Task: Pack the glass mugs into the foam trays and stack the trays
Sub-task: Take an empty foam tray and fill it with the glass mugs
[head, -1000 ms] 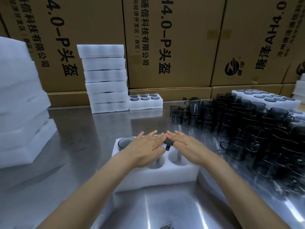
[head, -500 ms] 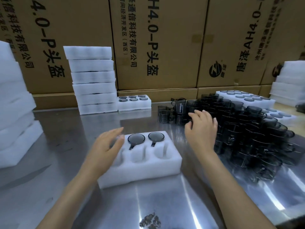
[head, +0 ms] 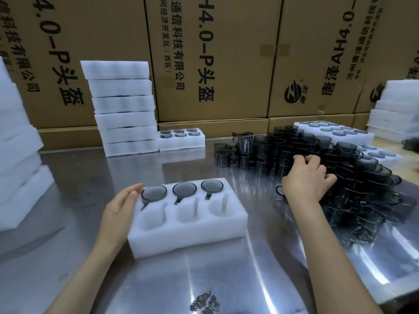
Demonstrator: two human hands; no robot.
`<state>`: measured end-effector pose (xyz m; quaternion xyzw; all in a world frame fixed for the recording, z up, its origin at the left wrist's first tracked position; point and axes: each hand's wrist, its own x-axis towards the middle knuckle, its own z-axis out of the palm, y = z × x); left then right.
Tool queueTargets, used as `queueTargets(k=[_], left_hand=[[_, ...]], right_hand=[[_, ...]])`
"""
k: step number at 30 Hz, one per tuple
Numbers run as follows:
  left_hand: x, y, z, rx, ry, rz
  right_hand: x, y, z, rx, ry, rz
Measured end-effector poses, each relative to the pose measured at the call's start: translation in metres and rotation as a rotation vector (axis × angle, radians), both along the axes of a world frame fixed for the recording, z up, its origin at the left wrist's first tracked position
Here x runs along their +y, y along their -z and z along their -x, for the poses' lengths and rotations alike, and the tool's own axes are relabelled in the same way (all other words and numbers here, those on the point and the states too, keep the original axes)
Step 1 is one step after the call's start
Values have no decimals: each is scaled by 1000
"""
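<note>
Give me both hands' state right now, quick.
Left hand: open, fingers straight, resting against the left end of the foam tray.
Right hand: fingers curled into the pile of glass mugs; cannot be told whether it grips one.

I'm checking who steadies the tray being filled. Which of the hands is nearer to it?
Left. The left hand rests against the foam tray's left end; the right hand is off to its right, at the mug pile.

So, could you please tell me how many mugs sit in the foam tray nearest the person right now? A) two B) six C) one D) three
D: the foam tray holds three mugs in its far row, while its three near pockets are bare.
</note>
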<state>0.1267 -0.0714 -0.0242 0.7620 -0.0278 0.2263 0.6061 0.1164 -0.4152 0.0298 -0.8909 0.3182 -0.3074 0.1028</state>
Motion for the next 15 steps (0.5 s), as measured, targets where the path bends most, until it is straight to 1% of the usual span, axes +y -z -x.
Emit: queueTargets(k=[3, 5, 9, 12, 13, 15], left_hand=[[-1, 1, 1, 6, -12, 15], [-1, 2, 1, 7, -11, 16], [-1, 3, 2, 5, -11, 18], [-1, 2, 2, -3, -35, 22], [-2, 2, 2, -10, -45, 19], [-1, 1, 3, -25, -59, 22]], right_hand=[[-6, -1, -1, -5, -13, -42], [-8, -3, 0, -42, -37, -45], [-1, -11, 3, -135, -151, -39], [17, -15, 4, -261, -324, -8], [27, -16, 4, -305, -405, -7], [50, -16, 6, -368, -616, -72]])
